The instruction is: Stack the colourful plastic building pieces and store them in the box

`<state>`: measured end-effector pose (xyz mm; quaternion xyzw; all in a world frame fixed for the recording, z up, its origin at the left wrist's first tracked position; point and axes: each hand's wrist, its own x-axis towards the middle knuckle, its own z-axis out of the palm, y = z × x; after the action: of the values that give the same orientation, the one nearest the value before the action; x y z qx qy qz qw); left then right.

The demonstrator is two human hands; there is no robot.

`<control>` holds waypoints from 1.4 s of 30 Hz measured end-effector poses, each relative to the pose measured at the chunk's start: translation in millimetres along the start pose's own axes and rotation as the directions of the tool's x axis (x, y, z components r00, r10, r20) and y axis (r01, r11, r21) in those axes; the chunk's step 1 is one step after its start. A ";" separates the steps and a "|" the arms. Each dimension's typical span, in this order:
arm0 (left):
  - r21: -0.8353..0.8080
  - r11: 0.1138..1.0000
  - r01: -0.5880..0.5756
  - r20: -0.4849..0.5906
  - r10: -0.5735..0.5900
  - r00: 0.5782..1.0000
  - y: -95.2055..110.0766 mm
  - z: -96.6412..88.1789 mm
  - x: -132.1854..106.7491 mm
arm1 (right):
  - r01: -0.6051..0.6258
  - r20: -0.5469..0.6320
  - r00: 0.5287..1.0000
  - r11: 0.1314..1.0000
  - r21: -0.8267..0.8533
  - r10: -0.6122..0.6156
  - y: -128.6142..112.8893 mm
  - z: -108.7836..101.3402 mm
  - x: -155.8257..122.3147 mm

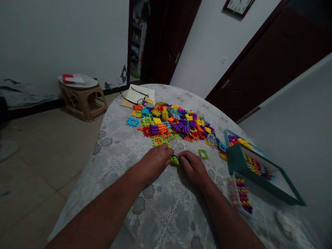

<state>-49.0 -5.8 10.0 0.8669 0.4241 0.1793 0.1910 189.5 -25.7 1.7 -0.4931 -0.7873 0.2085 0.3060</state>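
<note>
Left hand (155,159): fingers closed on the left end of a green interlocking plastic piece (175,161) with a dark part along its top edge. Right hand (193,166): thumb and fingers pinched at the right end of the same piece. The opposed grips probably hold it steady from both sides; the fingertips hide its ends, so its full form cannot be told. The piece is between the hands, low over the patterned tablecloth (166,211).

A green square ring piece (203,154) lies apart, beyond the right hand. Just past both hands, a mixed pile of interlocking pieces (181,126) spreads across the table, apparently to keep every colour within reach.

To the right, a teal box (234,159) holds rows of joined pieces; a clear plastic container (234,199) beside it holds more, presumably to separate them from the loose pile. A teal-rimmed tray (226,134) behind contains purple and yellow pieces. At the far left edge, eyeglasses (140,101) rest on paper sheets (150,90), likely set aside there from the pieces.
</note>
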 end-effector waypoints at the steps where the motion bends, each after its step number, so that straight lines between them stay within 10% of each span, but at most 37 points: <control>1: 0.006 1.000 -0.002 0.000 0.002 1.000 0.7 -0.9 0.2 | -0.039 0.013 0.999 0.998 0.043 0.038 3.7 -2.5 2.3; 15: -0.016 0.997 -0.072 -0.039 0.072 0.997 -3.1 5.6 0.4 | 0.221 0.424 0.884 0.975 -0.005 -0.198 26.6 -9.6 100.1; 30: 0.015 0.999 -0.042 0.034 0.042 0.999 2.1 -4.6 -1.7 | 0.099 0.161 0.986 0.902 -0.421 -0.033 29.2 -25.3 26.5; 34: -0.025 0.999 -0.044 0.012 0.045 0.999 -2.0 -0.4 -0.1 | 0.062 0.017 0.998 0.936 -0.347 -0.059 30.7 -15.9 16.7; 42: -0.063 0.998 -0.012 -0.041 0.009 0.999 -8.0 8.0 -1.9 | 0.131 0.148 0.982 0.985 -0.108 -0.115 0.3 -11.8 17.6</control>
<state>-51.7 -4.2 -1.1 0.8588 0.4177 0.2112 0.2085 192.1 -9.3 14.9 -0.4445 -0.8468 0.1769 0.2322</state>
